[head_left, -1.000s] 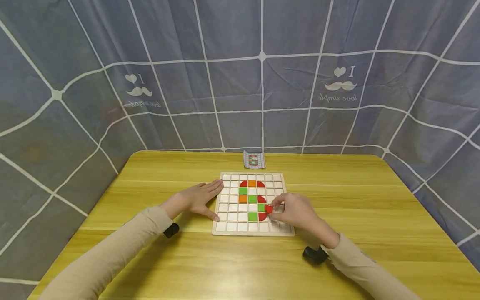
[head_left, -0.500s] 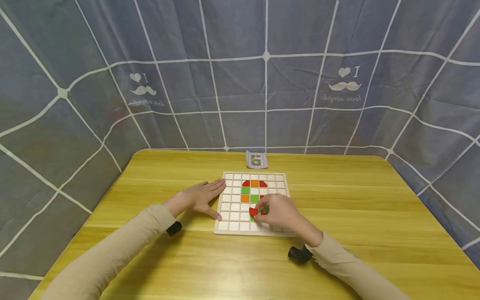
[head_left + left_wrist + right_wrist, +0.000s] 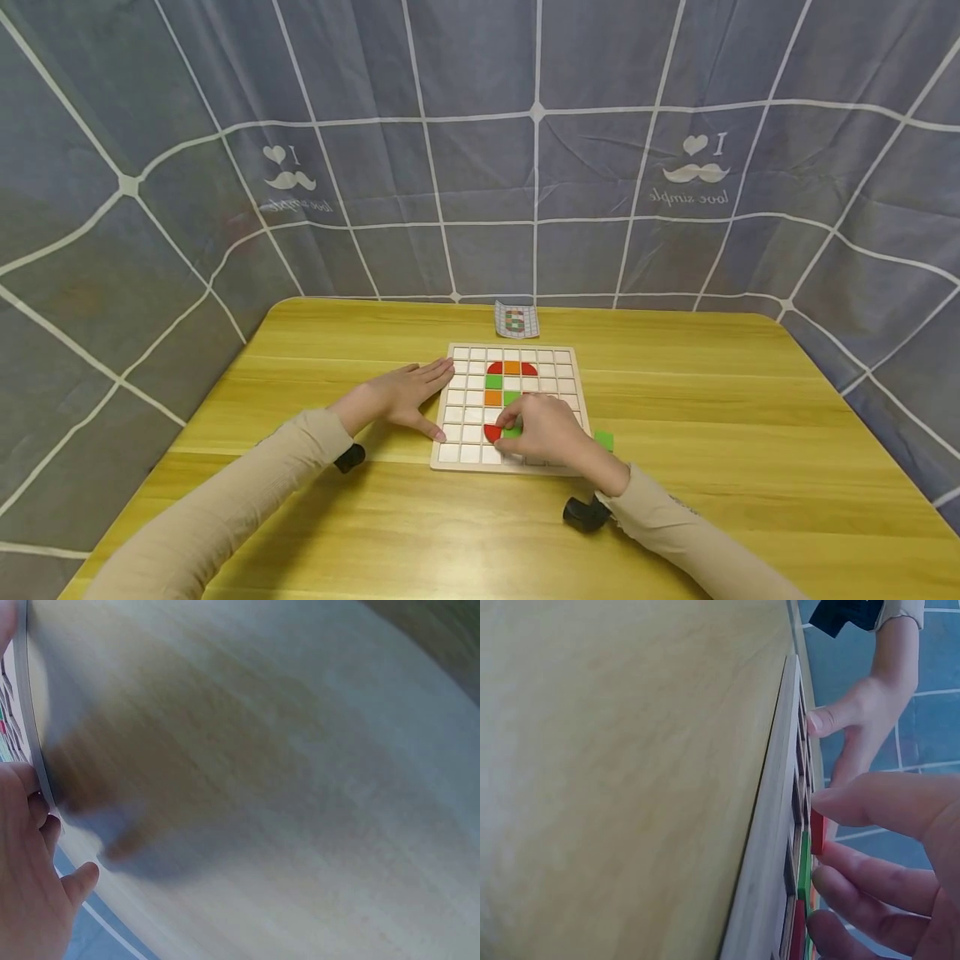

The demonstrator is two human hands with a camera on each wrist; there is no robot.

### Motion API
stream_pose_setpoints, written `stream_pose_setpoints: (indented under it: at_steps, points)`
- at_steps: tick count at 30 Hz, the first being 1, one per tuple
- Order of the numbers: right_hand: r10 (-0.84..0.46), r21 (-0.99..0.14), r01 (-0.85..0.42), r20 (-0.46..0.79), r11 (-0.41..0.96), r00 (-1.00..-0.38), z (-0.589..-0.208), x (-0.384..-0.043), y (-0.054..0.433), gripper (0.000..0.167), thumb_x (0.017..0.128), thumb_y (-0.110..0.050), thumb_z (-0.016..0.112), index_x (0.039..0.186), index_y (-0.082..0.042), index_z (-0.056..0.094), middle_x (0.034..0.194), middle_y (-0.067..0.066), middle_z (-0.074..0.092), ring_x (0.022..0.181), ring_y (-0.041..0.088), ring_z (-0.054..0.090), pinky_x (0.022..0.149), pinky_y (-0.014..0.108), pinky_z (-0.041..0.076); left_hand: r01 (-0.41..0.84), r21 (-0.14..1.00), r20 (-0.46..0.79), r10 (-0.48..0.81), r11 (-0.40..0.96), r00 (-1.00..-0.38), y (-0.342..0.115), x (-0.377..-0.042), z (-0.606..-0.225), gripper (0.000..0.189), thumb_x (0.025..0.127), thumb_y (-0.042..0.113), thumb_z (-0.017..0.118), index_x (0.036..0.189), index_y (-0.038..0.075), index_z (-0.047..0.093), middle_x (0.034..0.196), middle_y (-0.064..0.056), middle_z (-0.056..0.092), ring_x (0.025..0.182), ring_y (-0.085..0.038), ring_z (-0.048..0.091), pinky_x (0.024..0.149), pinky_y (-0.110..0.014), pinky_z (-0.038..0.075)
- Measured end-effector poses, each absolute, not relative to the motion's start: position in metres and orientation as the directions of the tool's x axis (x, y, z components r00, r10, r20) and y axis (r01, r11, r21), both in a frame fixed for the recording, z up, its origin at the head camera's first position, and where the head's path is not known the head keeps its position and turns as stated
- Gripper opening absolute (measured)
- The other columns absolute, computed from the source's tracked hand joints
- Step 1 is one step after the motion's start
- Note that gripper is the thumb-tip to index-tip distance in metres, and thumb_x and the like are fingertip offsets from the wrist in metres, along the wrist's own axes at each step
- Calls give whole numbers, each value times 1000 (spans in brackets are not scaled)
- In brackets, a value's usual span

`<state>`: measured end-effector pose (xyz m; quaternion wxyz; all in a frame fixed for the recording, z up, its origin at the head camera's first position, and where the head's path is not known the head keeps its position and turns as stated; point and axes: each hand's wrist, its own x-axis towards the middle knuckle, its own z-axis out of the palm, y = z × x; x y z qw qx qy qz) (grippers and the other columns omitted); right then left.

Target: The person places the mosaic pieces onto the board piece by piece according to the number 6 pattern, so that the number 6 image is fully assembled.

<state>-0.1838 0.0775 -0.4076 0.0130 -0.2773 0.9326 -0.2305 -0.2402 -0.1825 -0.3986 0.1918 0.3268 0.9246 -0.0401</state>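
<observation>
A wooden grid board (image 3: 442, 450) lies on the table, with several coloured tiles set in its cells. My right hand (image 3: 551, 429) pinches a red rounded-corner tile (image 3: 492, 432) between thumb and fingers, over a cell left of a green tile (image 3: 512, 432). In the right wrist view that red tile (image 3: 819, 832) stands beside the green one. My left hand (image 3: 405, 398) rests along the board's left edge, fingers spread and straight. An orange tile (image 3: 512, 367) sits between two red tiles near the top. The right hand hides part of the pattern.
Behind the board lies a small pattern card (image 3: 517, 320) showing a coloured design on a grid. A loose green tile (image 3: 603, 440) is on the table (image 3: 675, 392), just right of the board, partly behind the right wrist. A grey curtain (image 3: 480, 167) rises beyond the table.
The right hand has carried the red tile leftward across the board to the lower left of the pattern. The left hand stays at the edge. The green tile on the table has come into view.
</observation>
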Motion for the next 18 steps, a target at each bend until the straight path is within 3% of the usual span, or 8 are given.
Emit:
stream_pose_setpoints:
  at_steps: [18]
  points:
    - [-492,-446,-475,85,759,-867,-408,-184,76,15,76,-28,80,87,-20,77,84,-9,70,75,5,60,62,25,49,619,51,-377,589,784,-715,-181,-237,-396,113,79,74,55,155,6,7,163,-11,-1,151,-26,4,121,-50,16]
